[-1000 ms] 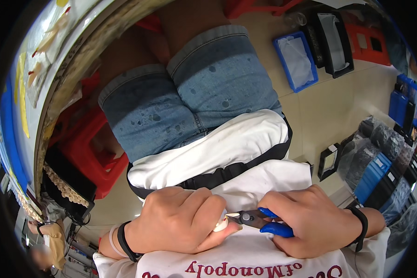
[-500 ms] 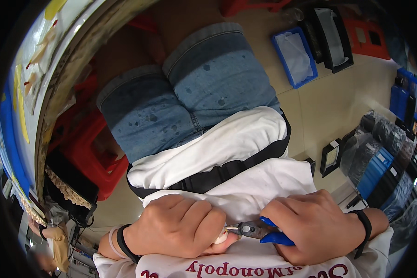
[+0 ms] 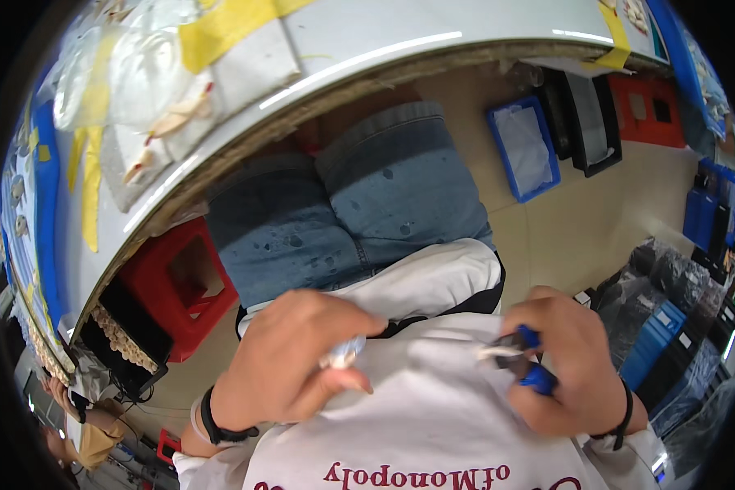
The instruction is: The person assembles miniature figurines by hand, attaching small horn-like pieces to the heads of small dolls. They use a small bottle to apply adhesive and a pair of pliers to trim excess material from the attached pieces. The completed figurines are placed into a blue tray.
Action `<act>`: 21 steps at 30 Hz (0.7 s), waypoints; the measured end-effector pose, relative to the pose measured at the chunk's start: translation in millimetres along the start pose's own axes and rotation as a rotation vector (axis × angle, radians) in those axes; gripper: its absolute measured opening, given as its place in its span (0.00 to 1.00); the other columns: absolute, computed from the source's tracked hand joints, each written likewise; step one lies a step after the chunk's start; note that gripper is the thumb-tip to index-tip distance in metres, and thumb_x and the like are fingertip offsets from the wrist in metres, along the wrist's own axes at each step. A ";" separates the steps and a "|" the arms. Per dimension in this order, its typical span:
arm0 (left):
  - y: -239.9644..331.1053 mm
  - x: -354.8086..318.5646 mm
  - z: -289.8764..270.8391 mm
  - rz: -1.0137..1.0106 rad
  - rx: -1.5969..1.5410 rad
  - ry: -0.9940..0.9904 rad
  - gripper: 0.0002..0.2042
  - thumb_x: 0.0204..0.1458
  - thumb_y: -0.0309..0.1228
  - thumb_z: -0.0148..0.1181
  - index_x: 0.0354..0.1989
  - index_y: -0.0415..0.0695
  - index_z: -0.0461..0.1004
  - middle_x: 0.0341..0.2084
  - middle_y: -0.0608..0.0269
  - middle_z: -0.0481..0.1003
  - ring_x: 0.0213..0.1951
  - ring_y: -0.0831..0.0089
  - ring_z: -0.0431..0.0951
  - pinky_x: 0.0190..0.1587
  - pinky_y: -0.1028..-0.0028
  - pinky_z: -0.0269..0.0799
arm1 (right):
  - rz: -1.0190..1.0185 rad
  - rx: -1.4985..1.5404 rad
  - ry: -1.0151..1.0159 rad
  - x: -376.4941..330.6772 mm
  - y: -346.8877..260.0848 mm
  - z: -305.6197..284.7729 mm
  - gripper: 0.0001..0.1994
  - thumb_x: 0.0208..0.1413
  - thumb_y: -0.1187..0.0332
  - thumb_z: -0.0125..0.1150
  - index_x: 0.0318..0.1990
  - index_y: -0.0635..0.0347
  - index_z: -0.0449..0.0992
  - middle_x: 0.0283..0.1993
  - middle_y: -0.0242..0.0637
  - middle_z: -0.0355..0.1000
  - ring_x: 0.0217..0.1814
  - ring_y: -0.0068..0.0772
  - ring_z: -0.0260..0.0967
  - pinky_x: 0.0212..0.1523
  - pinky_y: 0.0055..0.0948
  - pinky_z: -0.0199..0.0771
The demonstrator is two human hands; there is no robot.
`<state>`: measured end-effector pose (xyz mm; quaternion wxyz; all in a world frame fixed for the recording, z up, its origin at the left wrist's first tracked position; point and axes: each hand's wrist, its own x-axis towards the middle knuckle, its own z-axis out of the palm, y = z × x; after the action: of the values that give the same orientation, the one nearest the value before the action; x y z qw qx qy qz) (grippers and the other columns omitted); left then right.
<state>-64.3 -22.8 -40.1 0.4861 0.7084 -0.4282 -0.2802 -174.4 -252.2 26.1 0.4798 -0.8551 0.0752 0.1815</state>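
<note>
My right hand (image 3: 567, 359) is closed around a pair of small pliers (image 3: 513, 356) with blue handles and dark, short jaws. A thin cream-coloured sliver shows at the jaw tips, blurred by motion. Opposite, my left hand (image 3: 290, 359) is curled in front of my white shirt, its thumb and forefinger parted at the tips. A small whitish-blue piece (image 3: 343, 353) sits in the curl of that hand, too smeared to name. The two hands are apart, with the pliers pointing toward the left hand.
Ahead curves a white table (image 3: 367, 57) with a rough edge, bearing yellow tape (image 3: 229, 33) and small red-tipped pieces (image 3: 184, 114). On the floor to the right are a blue tray (image 3: 524, 151) and plastic-wrapped bins (image 3: 661, 318). A red stool (image 3: 180, 286) stands left; another person (image 3: 90, 425) is beyond.
My hands have drawn apart, and the pliers have come away from the piece at my left fingers. The view has shifted, so more of the table shows.
</note>
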 end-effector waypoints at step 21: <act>15.4 54.4 1.3 0.058 0.000 0.114 0.07 0.41 0.27 0.63 0.29 0.40 0.75 0.21 0.63 0.72 0.22 0.71 0.68 0.23 0.76 0.61 | 0.065 0.928 -0.486 26.6 34.4 18.4 0.25 0.39 0.80 0.49 0.52 0.67 0.60 0.41 0.35 0.63 0.38 0.24 0.58 0.45 0.24 0.61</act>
<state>-44.6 -73.6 -25.2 0.5176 0.7105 -0.4202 -0.2253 -164.6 -253.5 -20.1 0.8057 -0.4832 0.0609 0.3371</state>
